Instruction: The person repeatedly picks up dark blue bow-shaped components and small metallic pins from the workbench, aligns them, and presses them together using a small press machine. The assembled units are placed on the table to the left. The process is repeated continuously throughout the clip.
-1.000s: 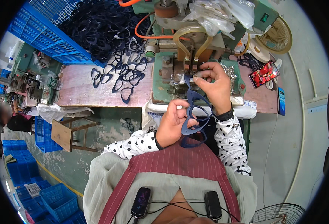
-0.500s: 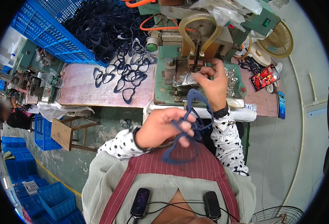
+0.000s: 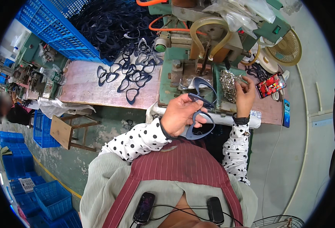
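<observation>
In front of the bench machine (image 3: pixel 203 68), my left hand (image 3: pixel 179 117) is closed on a dark blue eyeglass frame (image 3: pixel 193 129). The frame is tilted, one rim up toward the machine and the other below my fingers. My right hand (image 3: pixel 245 97) is at the right side of a green tray of small shiny metal pieces (image 3: pixel 228 85). Its thumb and fingers are curled together at the edge of the pile; whatever they pinch is too small to make out.
Several dark blue eyeglass frames (image 3: pixel 133 78) lie on the pinkish bench, spilling from a heap (image 3: pixel 106 28) beside a blue crate (image 3: pixel 57 32). At right are a lit phone (image 3: pixel 271 84), a blue phone (image 3: pixel 286 113) and a fan (image 3: pixel 285 46). A wooden stool (image 3: pixel 63 132) stands left.
My right hand has moved from the machine's working area rightward to the metal pieces. My left hand has raised the eyeglass frame forward, toward the machine, and turned it.
</observation>
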Action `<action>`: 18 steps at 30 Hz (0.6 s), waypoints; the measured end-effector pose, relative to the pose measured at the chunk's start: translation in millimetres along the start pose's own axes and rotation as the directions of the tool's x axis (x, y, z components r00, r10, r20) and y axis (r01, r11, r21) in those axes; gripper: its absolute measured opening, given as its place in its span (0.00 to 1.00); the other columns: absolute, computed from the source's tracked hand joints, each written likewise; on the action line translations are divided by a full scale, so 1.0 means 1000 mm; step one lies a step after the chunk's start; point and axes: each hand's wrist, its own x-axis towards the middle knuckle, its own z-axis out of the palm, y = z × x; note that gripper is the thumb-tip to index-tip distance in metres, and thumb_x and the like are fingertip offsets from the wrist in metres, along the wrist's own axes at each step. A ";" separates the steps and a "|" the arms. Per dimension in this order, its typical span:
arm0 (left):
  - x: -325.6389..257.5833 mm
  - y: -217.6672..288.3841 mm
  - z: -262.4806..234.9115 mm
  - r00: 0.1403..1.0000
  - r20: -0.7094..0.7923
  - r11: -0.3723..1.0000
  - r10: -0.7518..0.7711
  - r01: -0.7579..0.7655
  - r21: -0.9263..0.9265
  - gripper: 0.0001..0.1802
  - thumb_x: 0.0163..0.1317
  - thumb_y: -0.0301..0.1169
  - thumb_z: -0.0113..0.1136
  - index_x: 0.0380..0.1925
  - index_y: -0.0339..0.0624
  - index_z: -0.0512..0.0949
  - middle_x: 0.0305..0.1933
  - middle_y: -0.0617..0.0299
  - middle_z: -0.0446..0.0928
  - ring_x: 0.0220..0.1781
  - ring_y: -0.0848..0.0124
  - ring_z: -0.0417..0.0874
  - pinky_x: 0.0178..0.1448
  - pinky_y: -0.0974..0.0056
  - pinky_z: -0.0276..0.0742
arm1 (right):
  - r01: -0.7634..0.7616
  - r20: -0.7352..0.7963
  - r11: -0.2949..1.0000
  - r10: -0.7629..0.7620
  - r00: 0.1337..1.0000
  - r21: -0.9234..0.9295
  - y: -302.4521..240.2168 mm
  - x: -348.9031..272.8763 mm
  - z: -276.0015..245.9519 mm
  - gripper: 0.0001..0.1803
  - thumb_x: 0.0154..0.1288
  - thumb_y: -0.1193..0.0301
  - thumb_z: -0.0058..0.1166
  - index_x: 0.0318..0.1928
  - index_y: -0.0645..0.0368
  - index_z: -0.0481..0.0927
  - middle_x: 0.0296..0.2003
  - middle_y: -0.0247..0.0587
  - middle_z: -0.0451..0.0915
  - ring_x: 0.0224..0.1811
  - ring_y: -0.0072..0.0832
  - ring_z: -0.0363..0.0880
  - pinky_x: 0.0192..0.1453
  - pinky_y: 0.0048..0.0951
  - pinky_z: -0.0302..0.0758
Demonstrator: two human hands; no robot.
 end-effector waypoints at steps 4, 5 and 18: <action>-0.004 0.001 0.006 0.999 -0.044 1.000 -0.005 0.004 -0.030 0.09 0.68 0.33 0.55 0.43 0.41 0.71 0.39 0.55 0.81 0.27 0.71 0.85 0.24 0.70 0.79 | 0.116 -0.073 0.912 -0.157 0.985 -0.394 0.012 0.001 -0.005 0.17 0.58 0.72 0.60 0.49 0.58 0.76 0.35 0.44 0.84 0.37 0.37 0.81 0.43 0.35 0.75; -0.004 0.001 0.006 0.999 -0.049 0.999 -0.016 0.014 -0.029 0.09 0.68 0.33 0.55 0.43 0.41 0.71 0.39 0.55 0.81 0.28 0.71 0.85 0.24 0.70 0.79 | 0.134 -0.073 0.872 -0.190 0.979 -0.470 0.020 0.002 -0.007 0.17 0.58 0.72 0.60 0.49 0.58 0.76 0.35 0.45 0.84 0.38 0.39 0.81 0.44 0.37 0.75; 0.000 -0.004 0.003 1.000 0.010 0.999 0.012 -0.012 -0.034 0.13 0.69 0.33 0.54 0.47 0.38 0.67 0.41 0.53 0.80 0.28 0.68 0.85 0.25 0.69 0.80 | 0.224 0.205 0.684 -0.110 0.973 -0.694 0.050 -0.005 -0.012 0.11 0.58 0.66 0.60 0.37 0.58 0.79 0.35 0.48 0.78 0.40 0.47 0.78 0.42 0.46 0.74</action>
